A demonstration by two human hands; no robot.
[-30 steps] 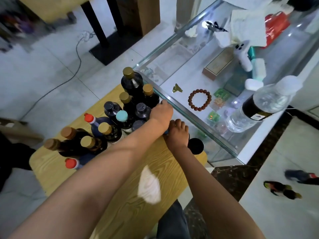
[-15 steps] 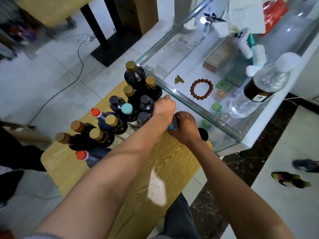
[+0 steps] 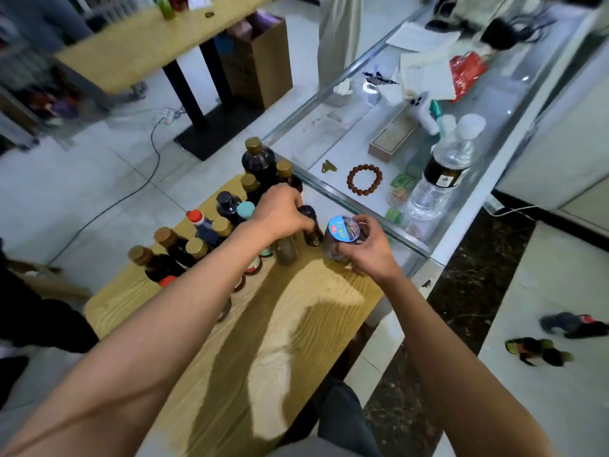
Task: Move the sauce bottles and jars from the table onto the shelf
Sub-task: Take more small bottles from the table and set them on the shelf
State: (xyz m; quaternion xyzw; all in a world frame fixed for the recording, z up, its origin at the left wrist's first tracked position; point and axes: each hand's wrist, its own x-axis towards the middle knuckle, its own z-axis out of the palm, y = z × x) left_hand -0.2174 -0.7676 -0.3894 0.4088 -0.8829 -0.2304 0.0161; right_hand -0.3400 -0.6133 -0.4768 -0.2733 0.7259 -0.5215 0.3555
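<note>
Right hand (image 3: 370, 250) with fingers curled around blue-lidded jar (image 3: 342, 237) at far edge of wooden table (image 3: 283, 331), left hand (image 3: 280, 212) gripping small dark bottle (image 3: 309, 225) beside other bottles (image 3: 211, 229).

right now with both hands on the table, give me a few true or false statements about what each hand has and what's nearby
1. The right hand grips a jar with a blue lid. True.
2. The left hand is empty and flat on the wooden table. False: it grips a dark bottle.
3. A bead bracelet lies on the glass counter. True.
4. The clear water bottle stands among the sauce bottles. False: it is on the glass counter.
</note>
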